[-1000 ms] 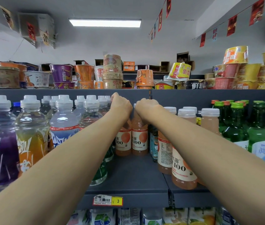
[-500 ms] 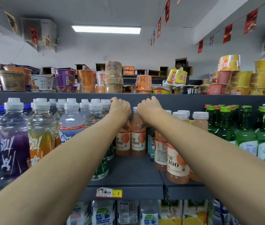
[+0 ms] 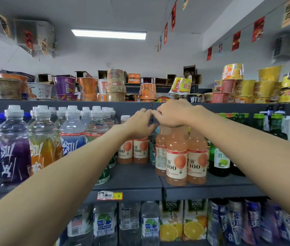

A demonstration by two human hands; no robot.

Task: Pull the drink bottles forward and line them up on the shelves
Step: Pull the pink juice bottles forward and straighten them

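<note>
On the middle shelf (image 3: 133,178), both hands reach among pink grapefruit-juice bottles: the right hand (image 3: 172,114) closes over the caps of the front trio (image 3: 177,157), the left hand (image 3: 139,124) curls loosely, holding nothing, above the rear pair (image 3: 133,150)

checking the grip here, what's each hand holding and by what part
The right hand covers the tops of the front peach-coloured juice bottles; the left hand sits over the rear pair's tops. Actual grip cannot be told.
</note>
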